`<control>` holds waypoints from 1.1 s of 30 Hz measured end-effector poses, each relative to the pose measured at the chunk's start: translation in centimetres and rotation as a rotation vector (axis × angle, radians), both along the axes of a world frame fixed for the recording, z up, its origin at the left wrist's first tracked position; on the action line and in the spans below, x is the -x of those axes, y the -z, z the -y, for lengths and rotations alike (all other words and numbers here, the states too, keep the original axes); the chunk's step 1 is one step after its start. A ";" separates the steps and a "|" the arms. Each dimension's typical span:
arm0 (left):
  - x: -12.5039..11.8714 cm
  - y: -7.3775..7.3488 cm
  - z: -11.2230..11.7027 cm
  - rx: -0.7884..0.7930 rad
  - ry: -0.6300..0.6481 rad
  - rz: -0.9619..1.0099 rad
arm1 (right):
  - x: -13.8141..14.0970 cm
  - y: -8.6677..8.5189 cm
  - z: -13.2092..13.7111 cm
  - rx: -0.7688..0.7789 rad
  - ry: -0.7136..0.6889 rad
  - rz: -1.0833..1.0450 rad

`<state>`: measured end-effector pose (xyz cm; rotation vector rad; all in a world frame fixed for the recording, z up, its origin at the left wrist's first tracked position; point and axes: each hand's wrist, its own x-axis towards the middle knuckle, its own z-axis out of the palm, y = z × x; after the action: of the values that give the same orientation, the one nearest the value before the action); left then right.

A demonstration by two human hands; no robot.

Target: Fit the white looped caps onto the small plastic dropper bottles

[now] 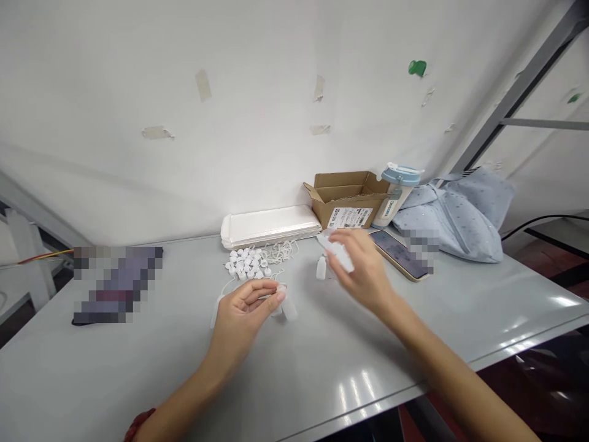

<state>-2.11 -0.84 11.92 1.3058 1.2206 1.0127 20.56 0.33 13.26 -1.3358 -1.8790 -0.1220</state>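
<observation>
My left hand point(248, 307) pinches the top of a small translucent white bottle point(289, 309), which hangs tilted just above the table. White string lies by these fingers, and another pale translucent piece point(214, 312) shows behind the hand's left side. My right hand point(363, 267) is curved around a translucent white plastic piece point(339, 253), slightly blurred; its exact kind is unclear. Just left of that hand, a small white bottle point(321, 268) stands upright. Beyond my left hand are a pile of small white caps point(246, 263) and a tangle of white string point(280, 252).
A flat silvery-white package point(271, 224) lies along the wall beside an open cardboard box point(352, 205). To the right are a blue-lidded cup point(393, 196), a phone point(400, 255) and a pale blue cloth bag point(455, 215). A blurred-out dark item point(124, 279) lies at left.
</observation>
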 end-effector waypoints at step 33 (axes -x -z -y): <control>0.2 0.3 -0.3 -0.172 0.048 0.025 | 5.0 3.8 2.0 0.306 -0.498 -0.324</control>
<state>-2.26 -0.56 11.64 1.4441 1.0973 1.1155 15.60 -1.70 9.49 -0.9630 -1.9326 0.6211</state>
